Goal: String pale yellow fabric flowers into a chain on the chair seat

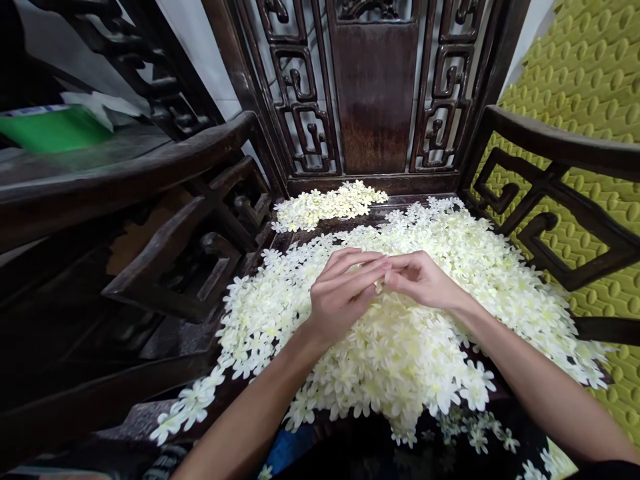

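At frame centre, the half-curled left hand (340, 293) and loosely pinched right hand (426, 281), contents indiscernible, apparently perform fingertip work above white-and-yellow star-shaped flowers (390, 350), next requiring steady pinching.

I counted two hands, my left hand (340, 293) and right hand (425, 280), one flower-covered chair (375, 87) with two armrests (565, 143), one green object (55, 130), one large flower spread (500, 267), one smaller flower heap (325, 205); single blossoms were uncountable.

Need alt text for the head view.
A person's left hand and right hand are close together over a heap of pale flowers on a carved dark wooden chair; whether they hold anything is unclear. A smaller flower cluster lies by the backrest.
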